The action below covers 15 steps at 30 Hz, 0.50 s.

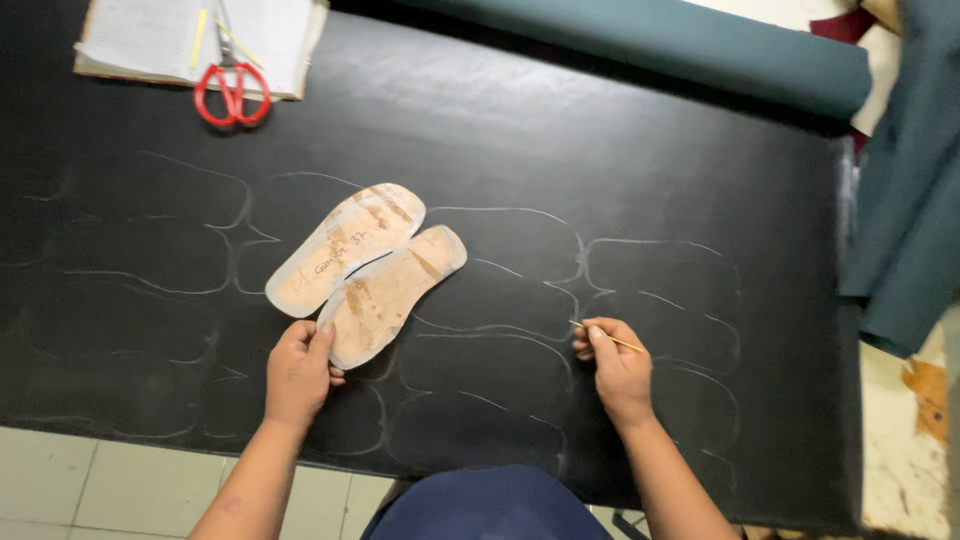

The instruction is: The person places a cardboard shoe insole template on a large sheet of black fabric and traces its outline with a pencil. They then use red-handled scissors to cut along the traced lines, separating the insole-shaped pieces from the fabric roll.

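Spread across nearly the whole surface (60, 480): a black sheet (600, 130), marked with pale traced sole outlines (640, 275) on every side of the templates. Beyond the sheet's far edge, up and right of the templates: a dark teal fabric roll (700, 50), with more teal cloth (915, 200) hanging at the right border. At the far left corner, well apart from the templates: an open notebook (150, 40), with red-handled scissors (232, 95) lying on its near edge.

Near the middle of the sheet: two tan sole-shaped templates (370, 265), lying flat and angled, the nearer one overlapping the farther along their long edges. Just below the heel of the nearer template: the left hand (298, 375), palm down, fingers close together, fingertips pressing on that heel end; grip flat and holding nothing. To the right of the templates, apart from them: the right hand (618, 368), grip pressed together, pinching a thin yellow marking stick (608, 337) between thumb and fingers. Stick tip pointing left, touching the sheet on a traced line; other end poking out rightward past the knuckles.
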Tool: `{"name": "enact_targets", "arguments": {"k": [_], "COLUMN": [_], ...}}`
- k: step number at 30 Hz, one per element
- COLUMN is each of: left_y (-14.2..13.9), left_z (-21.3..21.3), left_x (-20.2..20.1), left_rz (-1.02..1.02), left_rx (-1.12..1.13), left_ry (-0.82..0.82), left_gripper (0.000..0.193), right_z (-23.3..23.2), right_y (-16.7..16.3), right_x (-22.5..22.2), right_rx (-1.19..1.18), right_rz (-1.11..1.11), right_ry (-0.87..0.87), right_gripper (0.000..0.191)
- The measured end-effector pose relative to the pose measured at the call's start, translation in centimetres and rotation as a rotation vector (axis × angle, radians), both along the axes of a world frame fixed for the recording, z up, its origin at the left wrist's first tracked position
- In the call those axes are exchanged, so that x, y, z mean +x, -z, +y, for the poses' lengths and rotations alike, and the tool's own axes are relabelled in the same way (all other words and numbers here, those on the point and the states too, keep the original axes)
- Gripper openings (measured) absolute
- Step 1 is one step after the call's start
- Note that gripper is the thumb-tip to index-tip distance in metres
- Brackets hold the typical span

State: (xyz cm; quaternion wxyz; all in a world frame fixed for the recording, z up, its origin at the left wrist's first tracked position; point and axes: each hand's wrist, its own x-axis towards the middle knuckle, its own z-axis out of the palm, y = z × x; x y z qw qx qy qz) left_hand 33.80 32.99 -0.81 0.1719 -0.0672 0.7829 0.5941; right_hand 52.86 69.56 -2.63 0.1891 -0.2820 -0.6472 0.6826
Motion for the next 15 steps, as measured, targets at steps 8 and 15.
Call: {"name": "enact_targets", "arguments": {"k": [8,15], "left_y": [1.4,1.5], "left_z": [-8.1,-12.6], "left_x": [-8.6,-15.7], "left_rz": [0.561,0.449], "left_rx": [-0.521,-0.868], "left_ry": [-0.146,-0.042], "left_gripper": [0.030,0.041], "right_z": [-5.4,-10.0], "right_y": [-0.1,-0.4], "right_x": [-7.1,-16.8], "right_rx": [-0.035,0.016], "right_rz": [-0.009,0.037], "right_ry": [-0.220,-0.229], "right_gripper": [0.026,0.025]}}
